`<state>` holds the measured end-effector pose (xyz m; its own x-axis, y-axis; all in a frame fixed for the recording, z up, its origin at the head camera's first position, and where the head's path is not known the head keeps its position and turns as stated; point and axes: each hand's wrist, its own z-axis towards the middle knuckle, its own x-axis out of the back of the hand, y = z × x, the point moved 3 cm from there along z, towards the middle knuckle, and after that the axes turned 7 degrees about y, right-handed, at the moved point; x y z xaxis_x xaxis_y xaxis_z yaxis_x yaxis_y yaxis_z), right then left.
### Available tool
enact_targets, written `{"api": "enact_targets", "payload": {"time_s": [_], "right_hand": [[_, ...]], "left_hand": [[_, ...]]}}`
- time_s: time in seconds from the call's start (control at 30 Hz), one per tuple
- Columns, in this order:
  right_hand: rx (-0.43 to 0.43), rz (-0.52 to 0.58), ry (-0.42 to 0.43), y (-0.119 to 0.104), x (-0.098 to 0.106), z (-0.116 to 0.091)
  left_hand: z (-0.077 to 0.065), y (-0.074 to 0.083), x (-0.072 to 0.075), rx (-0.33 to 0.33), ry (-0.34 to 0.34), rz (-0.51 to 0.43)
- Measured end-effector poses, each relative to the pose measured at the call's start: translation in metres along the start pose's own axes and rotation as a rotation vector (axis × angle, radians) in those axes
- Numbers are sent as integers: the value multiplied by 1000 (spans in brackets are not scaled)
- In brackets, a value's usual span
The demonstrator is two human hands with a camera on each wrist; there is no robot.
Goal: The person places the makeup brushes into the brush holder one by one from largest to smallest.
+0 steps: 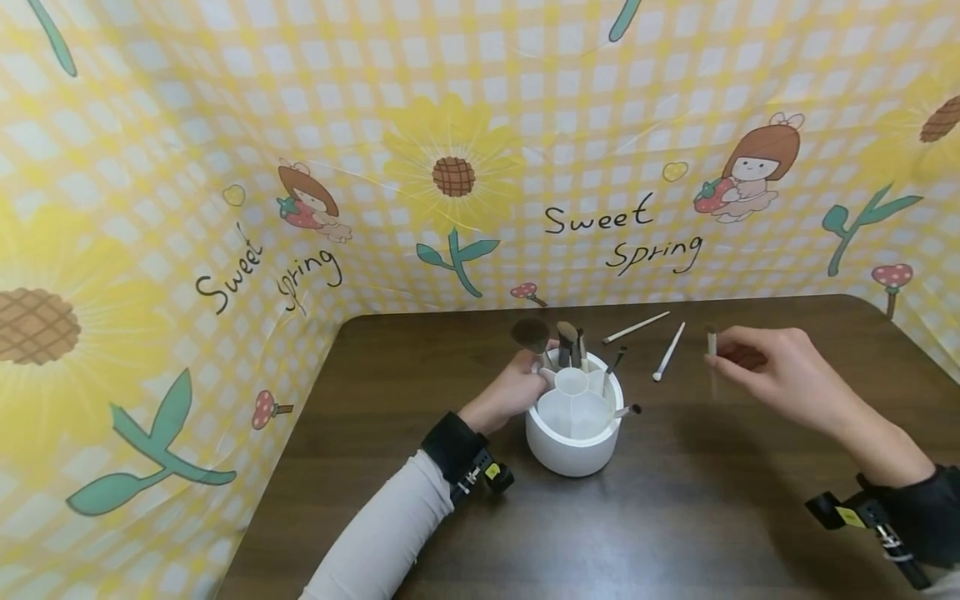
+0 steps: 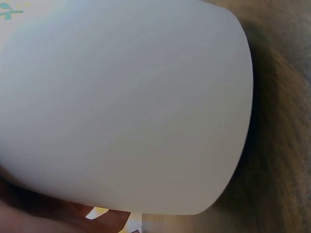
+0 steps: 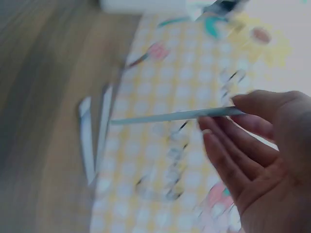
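Note:
My right hand [image 1: 780,367] is raised over the right side of the table, pinching a thin white makeup brush [image 3: 170,117] between thumb and fingertips. Its long handle points away from the fingers in the right wrist view. A round white brush holder [image 1: 573,454] with inner compartments stands near the table's middle. My left hand [image 1: 513,387] grips the holder at its left rim. Several makeup brushes stand in it, among them a wide dark one [image 1: 531,333] and a brown-tipped one [image 1: 567,335]. In the left wrist view the holder's smooth wall [image 2: 131,107] hides most of that hand.
Two more white brushes lie on the dark wooden table [image 1: 360,400]: one brush [image 1: 636,327] near the back edge and another brush [image 1: 669,352] between holder and right hand. A yellow checked cloth [image 1: 360,125] hangs behind the table and along its left side.

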<state>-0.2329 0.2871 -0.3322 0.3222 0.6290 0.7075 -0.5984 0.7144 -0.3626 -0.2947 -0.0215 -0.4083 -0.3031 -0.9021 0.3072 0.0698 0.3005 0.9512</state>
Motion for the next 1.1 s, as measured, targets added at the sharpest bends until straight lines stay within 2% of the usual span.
{"api": "enact_targets", "payload": {"time_s": [0.1,0.17,0.23,0.37,0.7,0.83,0.97,1.1], "right_hand": [[-30,112,90,-22,3,10],[-64,219,114,-34,4,14],[-105,329,108,-44,2,17],[-168,452,46,-54,-9,18],[-212,545,-104,-68,-42,14],[-169,567,-151,-71,-52,13],[-113,559,-160,-67,-60,13],[-108,554,-162,-62,-66,11]], "left_hand": [[0,0,0,0,-1,-1],[0,0,0,1,2,-1],[0,0,0,1,4,-2],[0,0,0,2,4,-2],[-1,-1,1,0,0,-9],[0,-3,1,-5,-2,-18],[1,-4,1,-10,-7,-23],[1,-3,0,-12,-8,-16]]}}
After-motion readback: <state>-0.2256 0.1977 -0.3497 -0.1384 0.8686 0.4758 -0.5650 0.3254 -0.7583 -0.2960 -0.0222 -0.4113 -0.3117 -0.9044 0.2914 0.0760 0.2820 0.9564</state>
